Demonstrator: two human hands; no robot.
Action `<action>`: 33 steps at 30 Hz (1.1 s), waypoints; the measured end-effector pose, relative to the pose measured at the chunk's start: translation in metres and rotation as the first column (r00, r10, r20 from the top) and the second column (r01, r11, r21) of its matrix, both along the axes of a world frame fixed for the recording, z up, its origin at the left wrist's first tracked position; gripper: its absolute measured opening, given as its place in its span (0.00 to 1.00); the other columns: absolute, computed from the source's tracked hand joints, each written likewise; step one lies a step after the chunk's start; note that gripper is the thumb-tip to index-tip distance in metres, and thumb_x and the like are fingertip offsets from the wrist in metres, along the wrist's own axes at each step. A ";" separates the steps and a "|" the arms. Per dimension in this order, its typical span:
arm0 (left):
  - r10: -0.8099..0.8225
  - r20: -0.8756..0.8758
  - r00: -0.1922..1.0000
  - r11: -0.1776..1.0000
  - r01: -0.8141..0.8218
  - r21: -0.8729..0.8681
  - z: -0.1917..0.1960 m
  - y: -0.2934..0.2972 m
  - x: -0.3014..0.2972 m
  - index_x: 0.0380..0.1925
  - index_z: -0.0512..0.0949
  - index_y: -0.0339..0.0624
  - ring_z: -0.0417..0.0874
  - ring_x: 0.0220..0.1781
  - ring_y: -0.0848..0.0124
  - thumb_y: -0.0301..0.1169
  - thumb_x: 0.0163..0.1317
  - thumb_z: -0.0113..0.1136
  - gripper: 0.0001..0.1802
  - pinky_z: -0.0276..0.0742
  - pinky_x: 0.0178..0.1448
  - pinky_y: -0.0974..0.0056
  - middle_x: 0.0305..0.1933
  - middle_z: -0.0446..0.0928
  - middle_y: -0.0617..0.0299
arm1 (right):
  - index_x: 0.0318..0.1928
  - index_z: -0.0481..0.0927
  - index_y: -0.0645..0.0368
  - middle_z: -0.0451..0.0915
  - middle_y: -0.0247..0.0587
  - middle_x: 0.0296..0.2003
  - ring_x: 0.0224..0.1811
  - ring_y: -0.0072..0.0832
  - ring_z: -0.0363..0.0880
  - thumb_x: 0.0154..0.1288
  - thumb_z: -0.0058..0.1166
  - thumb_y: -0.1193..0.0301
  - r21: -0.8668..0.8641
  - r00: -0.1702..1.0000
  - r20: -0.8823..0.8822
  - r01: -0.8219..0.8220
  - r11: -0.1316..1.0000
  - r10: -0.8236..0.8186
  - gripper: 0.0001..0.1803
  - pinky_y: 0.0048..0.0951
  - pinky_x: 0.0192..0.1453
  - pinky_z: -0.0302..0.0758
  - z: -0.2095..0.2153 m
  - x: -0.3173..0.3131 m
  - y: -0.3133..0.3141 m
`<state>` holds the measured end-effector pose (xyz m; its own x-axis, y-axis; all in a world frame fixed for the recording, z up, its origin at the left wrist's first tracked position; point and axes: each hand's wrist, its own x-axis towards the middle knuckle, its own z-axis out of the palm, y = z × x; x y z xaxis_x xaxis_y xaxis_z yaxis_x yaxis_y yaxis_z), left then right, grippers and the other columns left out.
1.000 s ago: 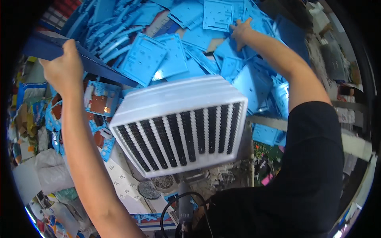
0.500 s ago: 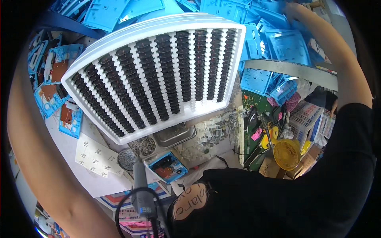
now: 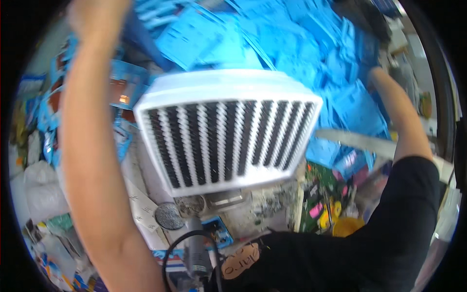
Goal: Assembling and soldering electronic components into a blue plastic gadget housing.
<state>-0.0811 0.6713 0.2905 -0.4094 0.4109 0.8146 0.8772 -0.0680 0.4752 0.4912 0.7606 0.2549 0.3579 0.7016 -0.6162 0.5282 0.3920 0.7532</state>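
Some lettering [image 3: 238, 264] marks a tan patch [image 3: 243, 259]; left hand [image 3: 98, 15] blurred, right hand [image 3: 375, 76] near blue panels [image 3: 287, 41], neither grip discernible

On the foam tray [image 3: 231, 86], bright glare whitens the lower right; motion blur smears blue panels [image 3: 209, 41] above it and the left hand [image 3: 99, 18] up-left of it; black fisheye corners surround it.
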 end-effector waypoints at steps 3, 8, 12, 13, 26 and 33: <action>-0.058 0.245 0.968 0.988 0.091 -0.125 0.031 0.004 0.008 0.55 0.71 0.33 0.83 0.45 0.39 0.31 0.56 0.56 0.25 0.76 0.52 0.43 0.40 0.81 0.32 | 0.53 0.86 0.53 0.82 0.48 0.53 0.56 0.47 0.81 0.51 0.65 0.58 0.150 0.997 -0.012 0.072 0.986 -0.071 0.27 0.45 0.61 0.78 0.017 -0.017 0.028; 0.022 0.125 0.992 0.990 -0.004 -0.144 0.033 -0.001 -0.017 0.50 0.69 0.32 0.83 0.37 0.38 0.37 0.56 0.60 0.25 0.78 0.44 0.43 0.33 0.82 0.38 | 0.42 0.82 0.58 0.84 0.51 0.42 0.48 0.50 0.84 0.59 0.64 0.58 0.658 0.514 -0.561 -0.200 0.726 0.649 0.17 0.50 0.50 0.81 0.018 -0.249 0.100; -0.060 0.215 0.975 0.989 0.088 -0.123 0.034 0.000 -0.012 0.50 0.69 0.32 0.84 0.32 0.42 0.33 0.57 0.59 0.24 0.79 0.40 0.48 0.29 0.81 0.42 | 0.55 0.78 0.47 0.82 0.43 0.48 0.54 0.46 0.81 0.58 0.58 0.70 0.894 -0.129 -0.429 -0.204 0.399 0.894 0.22 0.49 0.48 0.81 -0.014 -0.393 0.146; -0.073 0.247 0.966 0.986 0.108 -0.131 0.031 -0.002 -0.013 0.50 0.68 0.32 0.84 0.31 0.44 0.32 0.57 0.59 0.23 0.79 0.39 0.49 0.28 0.81 0.43 | 0.57 0.77 0.46 0.80 0.40 0.51 0.58 0.44 0.77 0.61 0.55 0.72 0.872 -0.109 -0.470 -0.210 0.442 0.876 0.22 0.47 0.51 0.81 -0.018 -0.433 0.141; -0.123 0.040 0.992 0.992 0.124 -0.019 0.026 0.002 -0.015 0.48 0.64 0.31 0.83 0.25 0.45 0.23 0.53 0.60 0.23 0.79 0.32 0.50 0.22 0.78 0.48 | 0.69 0.71 0.22 0.47 0.31 0.81 0.84 0.47 0.35 0.72 0.50 0.67 0.839 0.506 -0.206 -0.350 0.417 0.838 0.29 0.78 0.74 0.42 -0.036 -0.501 0.243; -0.131 0.041 0.991 0.991 0.132 -0.021 0.019 0.006 -0.018 0.36 0.70 0.32 0.77 0.27 0.57 0.21 0.54 0.59 0.11 0.75 0.34 0.57 0.27 0.74 0.53 | 0.69 0.71 0.21 0.61 0.33 0.75 0.73 0.47 0.62 0.71 0.51 0.68 0.895 0.496 -0.167 -0.286 0.342 0.852 0.30 0.75 0.73 0.48 -0.096 -0.485 0.293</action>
<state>-0.0995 0.6777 0.3090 -0.3820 0.4821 0.7885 0.8423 -0.1695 0.5117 0.0059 1.0534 0.1592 -0.5286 0.7887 0.3139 0.7674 0.2858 0.5740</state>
